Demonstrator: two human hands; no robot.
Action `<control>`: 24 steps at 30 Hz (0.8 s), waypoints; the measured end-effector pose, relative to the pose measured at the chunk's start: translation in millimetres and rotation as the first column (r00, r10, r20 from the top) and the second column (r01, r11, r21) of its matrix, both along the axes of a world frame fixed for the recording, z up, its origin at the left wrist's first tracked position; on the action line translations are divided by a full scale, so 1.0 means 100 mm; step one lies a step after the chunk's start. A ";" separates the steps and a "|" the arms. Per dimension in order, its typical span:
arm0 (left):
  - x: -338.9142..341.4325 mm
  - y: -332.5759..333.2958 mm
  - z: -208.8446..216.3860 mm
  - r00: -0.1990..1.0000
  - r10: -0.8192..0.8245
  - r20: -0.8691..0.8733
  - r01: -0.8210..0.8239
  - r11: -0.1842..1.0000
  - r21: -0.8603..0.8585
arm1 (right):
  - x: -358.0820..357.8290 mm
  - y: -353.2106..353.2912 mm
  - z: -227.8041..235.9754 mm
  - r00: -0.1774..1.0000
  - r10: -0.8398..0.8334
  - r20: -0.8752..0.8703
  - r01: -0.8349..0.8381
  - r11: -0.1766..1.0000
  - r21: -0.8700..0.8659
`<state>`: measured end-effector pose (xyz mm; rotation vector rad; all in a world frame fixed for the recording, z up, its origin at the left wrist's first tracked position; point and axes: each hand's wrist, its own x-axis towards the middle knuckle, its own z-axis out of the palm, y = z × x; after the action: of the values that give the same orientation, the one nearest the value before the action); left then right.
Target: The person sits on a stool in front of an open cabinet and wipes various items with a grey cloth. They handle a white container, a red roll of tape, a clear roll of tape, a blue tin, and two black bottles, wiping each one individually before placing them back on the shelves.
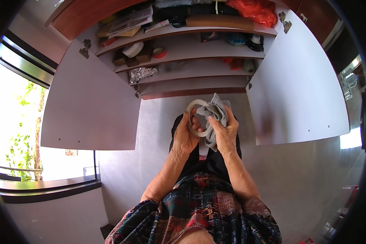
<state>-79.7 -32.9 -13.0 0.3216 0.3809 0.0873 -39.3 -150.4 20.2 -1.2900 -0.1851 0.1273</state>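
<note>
My left hand (185,137) grips a pale, cream-coloured ring, which looks like a roll of tape (192,105), with the fingers wrapped through and around its left side. A crumpled grey cloth (216,110) is bunched in my right hand (227,135), pressed against the ring's right side. Both hands are close together above my knees, in front of the cabinet's lowest shelf. Part of the cloth hangs below the right thumb. The cloth covers some of the ring's right edge.
Swung wide on both sides are the cabinet's left door (93,105) and right door (297,93). Its shelves hold papers (132,19), a red plastic bag (254,11), a red-edged tape roll (159,52), a black-based bottle (255,42) and crinkled clear plastic (143,73). A window (24,122) stands left.
</note>
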 end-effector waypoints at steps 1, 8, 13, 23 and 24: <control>0.01 -0.02 0.16 0.982 0.102 -0.158 -0.070 0.978 0.198 | 0.02 0.00 -0.01 0.999 -0.040 0.016 0.040 0.999 -0.020; -0.11 0.05 0.36 0.983 0.057 -0.176 0.110 0.585 0.804 | 0.09 0.04 0.02 0.698 -0.071 0.713 0.409 0.857 -0.315; 0.02 0.06 0.44 0.987 0.027 -0.156 0.048 0.889 0.456 | -0.13 0.03 -0.10 0.671 0.377 0.639 0.172 0.758 -0.629; -0.10 0.11 0.22 0.999 -0.045 -0.031 0.051 0.563 0.825 | 0.07 -0.22 0.41 0.851 0.145 0.505 0.049 0.935 -0.351; -0.11 0.02 0.21 0.998 -0.040 0.048 -0.017 0.564 0.826 | 0.09 -0.15 0.43 0.743 0.157 0.651 0.134 0.917 -0.375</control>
<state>-91.0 -30.6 7.5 1.2775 0.2495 0.2683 -30.1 -165.4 63.0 -1.7102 -0.8322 -0.3252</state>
